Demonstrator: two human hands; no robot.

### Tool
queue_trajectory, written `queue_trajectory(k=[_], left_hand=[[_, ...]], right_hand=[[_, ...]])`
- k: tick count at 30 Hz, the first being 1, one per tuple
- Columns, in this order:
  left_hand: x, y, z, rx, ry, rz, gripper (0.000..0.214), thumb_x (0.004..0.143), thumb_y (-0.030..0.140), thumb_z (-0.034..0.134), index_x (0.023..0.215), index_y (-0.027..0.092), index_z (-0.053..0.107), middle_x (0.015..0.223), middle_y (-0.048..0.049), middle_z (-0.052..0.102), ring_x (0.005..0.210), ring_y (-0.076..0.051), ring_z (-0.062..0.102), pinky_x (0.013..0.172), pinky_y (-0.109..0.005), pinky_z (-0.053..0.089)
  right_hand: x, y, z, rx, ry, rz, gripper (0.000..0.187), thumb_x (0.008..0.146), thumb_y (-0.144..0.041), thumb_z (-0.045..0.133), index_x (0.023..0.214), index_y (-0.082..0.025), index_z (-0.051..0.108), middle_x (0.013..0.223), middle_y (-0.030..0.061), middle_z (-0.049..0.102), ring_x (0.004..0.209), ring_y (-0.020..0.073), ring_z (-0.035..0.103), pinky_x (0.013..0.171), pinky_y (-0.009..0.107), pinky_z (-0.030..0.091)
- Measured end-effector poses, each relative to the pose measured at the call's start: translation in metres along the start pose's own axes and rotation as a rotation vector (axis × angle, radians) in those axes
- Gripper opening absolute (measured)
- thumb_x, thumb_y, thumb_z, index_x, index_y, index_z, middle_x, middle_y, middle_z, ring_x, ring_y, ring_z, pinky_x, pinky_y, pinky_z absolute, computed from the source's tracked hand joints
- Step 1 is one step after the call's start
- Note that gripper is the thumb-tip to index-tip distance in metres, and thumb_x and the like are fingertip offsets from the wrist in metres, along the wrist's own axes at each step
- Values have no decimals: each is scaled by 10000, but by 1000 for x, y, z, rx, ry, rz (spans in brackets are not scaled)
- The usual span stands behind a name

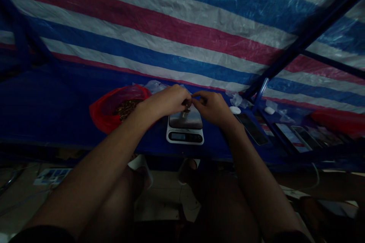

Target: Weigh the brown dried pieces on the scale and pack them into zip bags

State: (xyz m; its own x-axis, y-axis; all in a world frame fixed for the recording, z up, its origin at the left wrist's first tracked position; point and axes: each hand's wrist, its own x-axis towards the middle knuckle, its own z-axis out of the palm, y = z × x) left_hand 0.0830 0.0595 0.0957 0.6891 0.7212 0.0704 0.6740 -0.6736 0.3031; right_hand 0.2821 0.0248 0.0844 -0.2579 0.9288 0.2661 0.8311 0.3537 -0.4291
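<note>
- While your hands meet above the scale, your left hand pinches a small pale, metallic-looking item at the fingertips; its exact kind is too small to tell.
- Your right hand is curled and narrow, its fingertips right beside the item. You cannot tell from this view whether they grip it too.
- The item hangs just above the digital kitchen scale, not touching its reflective platform as far as this view shows. The scale's readout is too dim and small to read.
- To the left of your left wrist, a red plastic bag lies open on the blue-covered bench, holding brown granular material.
- Clear plastic bags lie crumpled behind your hands, with more beyond your right hand.
- Right of the scale, two small white oval objects sit apart on the bench, and dark phone-like slabs lie nearby.
- A striped blue, white and red tarpaulin hangs behind the bench, crossed by a blue metal frame bar.
- Below the bench edge, your legs and a white sandal show over the floor.
</note>
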Motion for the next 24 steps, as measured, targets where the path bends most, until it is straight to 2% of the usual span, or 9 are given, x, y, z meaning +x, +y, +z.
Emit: queue_trajectory(k=[9, 15, 17, 21, 24], left_hand=[[0, 1, 2, -55, 32, -9, 253, 945, 130, 673, 1102, 200, 857, 1041, -68, 860, 997, -219, 784, 880, -300, 538], [-3, -1, 4, -120, 29, -3, 281, 964, 147, 670, 1181, 207, 840, 1118, -69, 854, 1060, -224, 779, 925, -301, 540], [-6, -1, 3, -126, 69, 10, 289, 984, 201, 678, 1231, 220, 826, 1181, -69, 845, 1117, -238, 765, 958, -310, 533], [-23, -5, -9, -104, 154, 13, 306, 1033, 304, 636, 1277, 224, 803, 1252, -63, 823, 1140, -241, 742, 983, -313, 505], [-52, -29, -19, -64, 60, -143, 250, 1028, 329, 620, 1105, 246, 843, 1074, -25, 837, 1003, -219, 742, 895, -292, 500]], right_hand=[[1, 2, 2, -12, 8, 6, 324, 985, -304, 602, 1205, -181, 806, 824, 52, 785, 730, 203, 675, 685, 308, 427], [0, 3, 1, 7, 13, 6, 322, 995, -324, 588, 1156, -174, 823, 744, 36, 733, 650, 177, 600, 645, 313, 371], [-1, 2, 0, 0, 12, 3, 324, 997, -330, 586, 1149, -176, 827, 729, 32, 721, 635, 172, 578, 637, 313, 354], [-1, 2, 0, -27, 3, 1, 323, 999, -345, 584, 1116, -181, 837, 747, 39, 729, 635, 172, 574, 643, 312, 358], [-1, 2, 0, -29, 16, -14, 329, 1004, -358, 587, 1122, -178, 836, 742, 41, 726, 649, 180, 593, 651, 311, 371]])
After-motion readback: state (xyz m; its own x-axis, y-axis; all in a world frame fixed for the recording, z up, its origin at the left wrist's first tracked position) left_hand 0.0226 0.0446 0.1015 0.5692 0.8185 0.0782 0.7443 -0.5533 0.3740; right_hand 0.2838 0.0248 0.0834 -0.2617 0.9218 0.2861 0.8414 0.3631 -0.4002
